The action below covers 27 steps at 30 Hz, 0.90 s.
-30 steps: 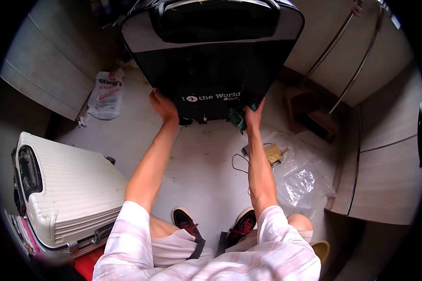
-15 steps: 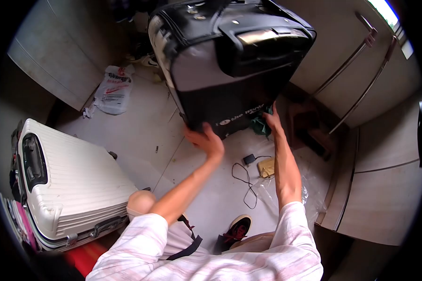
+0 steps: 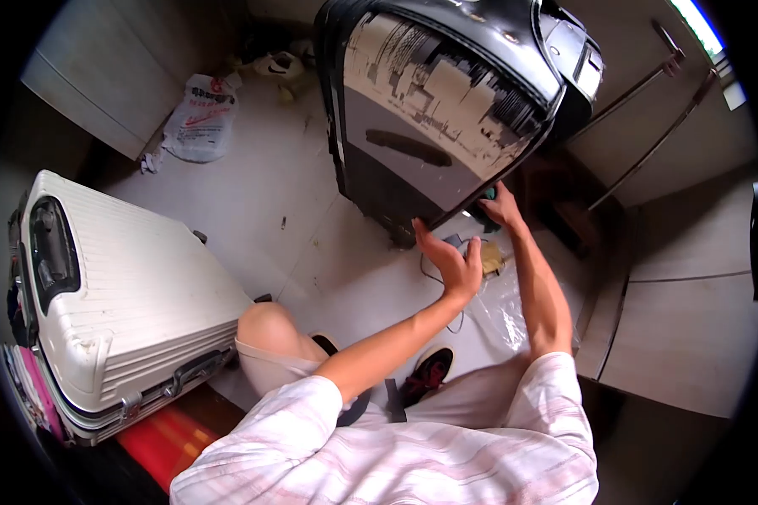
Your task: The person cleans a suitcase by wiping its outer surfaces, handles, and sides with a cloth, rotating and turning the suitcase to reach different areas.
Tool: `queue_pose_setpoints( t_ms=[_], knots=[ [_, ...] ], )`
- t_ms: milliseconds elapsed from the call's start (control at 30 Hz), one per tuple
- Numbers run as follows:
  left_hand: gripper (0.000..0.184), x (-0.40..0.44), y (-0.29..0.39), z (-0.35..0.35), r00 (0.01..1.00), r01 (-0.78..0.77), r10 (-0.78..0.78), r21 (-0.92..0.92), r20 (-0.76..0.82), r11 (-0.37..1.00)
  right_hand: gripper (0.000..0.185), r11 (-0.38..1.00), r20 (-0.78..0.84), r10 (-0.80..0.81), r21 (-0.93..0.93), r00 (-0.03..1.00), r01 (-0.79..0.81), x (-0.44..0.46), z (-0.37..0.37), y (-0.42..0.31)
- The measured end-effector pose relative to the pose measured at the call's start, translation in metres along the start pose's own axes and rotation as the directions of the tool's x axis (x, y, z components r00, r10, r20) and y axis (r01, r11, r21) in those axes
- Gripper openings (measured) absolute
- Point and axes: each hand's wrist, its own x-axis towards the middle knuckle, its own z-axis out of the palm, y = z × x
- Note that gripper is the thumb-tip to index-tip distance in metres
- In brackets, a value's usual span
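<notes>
A large black and grey suitcase (image 3: 404, 109) stands tilted in front of me, its city-patterned face towards me. Beside its lower corner is my left hand (image 3: 453, 263), palm up, fingers and thumb apart; a fingertip is at the corner, and whether it presses there I cannot tell. Under the suitcase's right edge, my right hand (image 3: 502, 208) is closed on a dark green cloth (image 3: 485, 202), which is mostly hidden behind the fingers and the edge.
A white ribbed suitcase (image 3: 135, 286) is at my left. On the floor lie a white plastic bag (image 3: 202, 118), a yellowish box (image 3: 490, 259) with a cable, and clear plastic wrap (image 3: 507, 311). Shoes (image 3: 280, 67) are at the back; cabinets (image 3: 691, 328) line the right.
The black suitcase has turned, bringing its patterned face round and its handle side away to the right. My left hand has moved right and come off the black side, its fingers opening.
</notes>
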Motion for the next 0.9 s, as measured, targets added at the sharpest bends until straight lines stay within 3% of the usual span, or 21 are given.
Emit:
queue_pose_setpoints(
  t_ms=[33,67,133,200,233,367,400,433,467,500,533,567,667,800,900],
  knots=[
    [0.099,-0.002,-0.003,-0.002,1.000,-0.014,0.015,-0.030,0.016,0.999,0.054,0.999,-0.012,-0.020,-0.026,1.000,0.019,-0.019,-0.016,-0.017],
    [0.100,-0.002,-0.004,-0.005,0.999,-0.032,0.034,-0.060,0.030,0.998,0.054,0.999,-0.009,-0.011,-0.040,1.000,0.010,-0.039,-0.030,-0.036],
    [0.095,0.000,-0.005,-0.014,0.999,-0.045,0.047,-0.099,0.018,0.994,0.050,0.960,-0.140,-0.279,-0.038,0.950,0.276,-0.082,-0.056,-0.068],
    [0.089,0.005,-0.008,-0.023,0.997,0.054,-0.041,-0.204,0.065,0.978,0.050,0.850,-0.328,-0.526,-0.218,0.784,0.479,-0.114,-0.075,-0.087],
    [0.081,0.007,-0.011,-0.028,0.999,0.032,-0.029,-0.141,0.024,0.989,0.052,0.811,-0.433,-0.575,-0.196,0.694,0.551,-0.124,-0.082,-0.090],
    [0.070,0.026,-0.024,-0.053,0.996,0.076,-0.071,-0.105,0.057,0.992,0.048,0.662,-0.669,-0.666,-0.326,0.330,0.675,-0.148,-0.129,-0.149],
    [0.060,0.035,-0.019,-0.060,0.980,0.198,-0.194,-0.207,0.040,0.958,0.047,0.623,-0.701,-0.665,-0.332,0.256,0.708,-0.151,-0.141,-0.172],
    [0.050,0.045,-0.016,-0.065,0.949,0.310,-0.315,-0.310,0.035,0.899,0.045,0.563,-0.680,-0.713,-0.411,0.170,0.717,-0.154,-0.156,-0.195],
    [0.050,0.054,-0.015,-0.068,0.950,0.304,-0.311,-0.313,0.029,0.900,0.044,0.498,-0.652,-0.754,-0.484,0.083,0.719,-0.157,-0.169,-0.216],
    [0.042,0.065,-0.014,-0.069,0.928,0.295,-0.366,-0.459,-0.073,0.838,0.044,0.490,-0.651,-0.755,-0.482,0.078,0.726,-0.155,-0.179,-0.235],
    [0.035,0.074,-0.014,-0.072,0.886,0.261,-0.433,-0.592,-0.166,0.763,0.041,0.397,-0.596,-0.802,-0.583,-0.041,0.709,-0.152,-0.185,-0.253],
    [0.035,0.081,-0.016,-0.075,0.880,0.260,-0.438,-0.589,-0.181,0.765,0.039,0.301,-0.529,-0.835,-0.669,-0.151,0.679,-0.149,-0.189,-0.267],
    [0.030,0.085,-0.018,-0.081,0.818,0.346,-0.533,-0.554,-0.217,0.757,0.034,0.240,-0.503,-0.861,-0.521,-0.068,0.819,-0.125,-0.165,-0.287],
    [0.032,0.075,-0.019,-0.069,0.781,0.346,-0.591,-0.646,-0.204,0.680,0.012,0.143,-0.355,-0.925,-0.656,-0.137,0.741,-0.103,-0.089,-0.251],
    [0.033,0.069,-0.046,-0.078,0.762,0.334,-0.595,-0.633,-0.254,0.698,0.010,0.071,-0.283,-0.942,-0.691,-0.179,0.720,-0.086,-0.034,-0.206]
  ],
)
